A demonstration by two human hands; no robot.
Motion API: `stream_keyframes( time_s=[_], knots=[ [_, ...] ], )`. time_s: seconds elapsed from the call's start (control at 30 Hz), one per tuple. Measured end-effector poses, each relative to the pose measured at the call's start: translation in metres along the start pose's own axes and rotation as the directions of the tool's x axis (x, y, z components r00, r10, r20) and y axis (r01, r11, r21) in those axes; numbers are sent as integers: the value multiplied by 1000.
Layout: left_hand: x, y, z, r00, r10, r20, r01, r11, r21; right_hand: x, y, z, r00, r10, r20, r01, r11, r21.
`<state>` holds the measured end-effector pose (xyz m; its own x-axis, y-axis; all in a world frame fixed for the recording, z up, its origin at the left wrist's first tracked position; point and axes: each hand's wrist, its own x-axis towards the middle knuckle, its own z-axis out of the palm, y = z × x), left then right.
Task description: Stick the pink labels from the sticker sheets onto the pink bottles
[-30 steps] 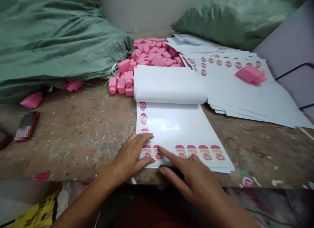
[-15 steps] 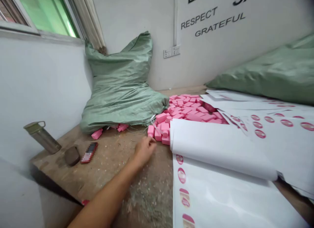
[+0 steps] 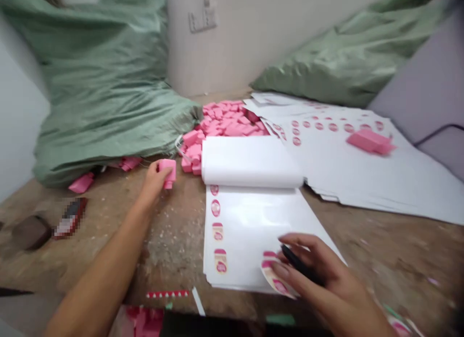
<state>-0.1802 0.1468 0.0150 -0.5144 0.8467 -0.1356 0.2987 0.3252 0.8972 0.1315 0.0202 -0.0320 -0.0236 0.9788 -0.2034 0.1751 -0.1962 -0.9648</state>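
Observation:
My left hand [image 3: 152,180] is closed round a small pink bottle [image 3: 168,168], its neck pointing down, above the bare tabletop left of the sheets. Over the lower right of a stack of white label sheets [image 3: 253,221], my right hand [image 3: 329,281] pinches a peeled label sticker [image 3: 272,274] between thumb and finger. A slim black pen-like tool [image 3: 302,265] also sits in that hand; its exact kind is unclear. Printed labels run down the sheet's left side, and the stack's upper part is folded back. Beyond it lies a heap of pink bottles [image 3: 232,119].
A large green sack [image 3: 108,85] stands at the left, another green sack [image 3: 344,61] at the back right. One pink bottle [image 3: 371,141] rests on more label sheets [image 3: 380,182]. A phone [image 3: 70,218] and a brown case [image 3: 32,232] lie on the left.
My left hand, earlier beside the bottle heap, now holds a pink bottle nearer me. My right hand has come into view with a sticker. The view has shifted right and down.

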Motion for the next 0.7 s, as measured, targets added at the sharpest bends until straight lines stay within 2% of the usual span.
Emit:
stream_keyframes(
  time_s=[0.07, 0.13, 0.2, 0.27, 0.33, 0.4, 0.53, 0.7],
  knots=[
    [-47, -9, 0, 988, -69, 135, 84, 991, -107, 0, -11, 6, 997, 40, 63, -45, 995, 91],
    [-99, -18, 7, 947, -140, 288, 204, 957, -205, 0, -19, 12, 996, 28, 88, -40, 989, 144],
    [-144, -25, 19, 838, -226, 497, 464, 774, -431, -2, -23, 17, 996, 9, 94, -27, 981, 191],
    [-174, -30, 34, 758, -225, 612, 603, 597, -529, -7, -26, 20, 996, -3, 89, -17, 974, 226],
    [-189, -33, 45, 732, -187, 655, 642, 509, -573, -12, -29, 22, 997, -14, 75, -4, 973, 232],
    [-195, -34, 50, 734, -143, 664, 641, 471, -606, -16, -32, 24, 997, -42, 59, 28, 975, 222],
    [-201, -35, 53, 765, -100, 636, 602, 460, -652, -19, -37, 29, 992, -124, 32, 117, 977, 180],
    [-206, -34, 58, 766, -67, 639, 594, 453, -665, -19, -35, 34, 984, -176, -5, 175, 976, 128]
  ],
)
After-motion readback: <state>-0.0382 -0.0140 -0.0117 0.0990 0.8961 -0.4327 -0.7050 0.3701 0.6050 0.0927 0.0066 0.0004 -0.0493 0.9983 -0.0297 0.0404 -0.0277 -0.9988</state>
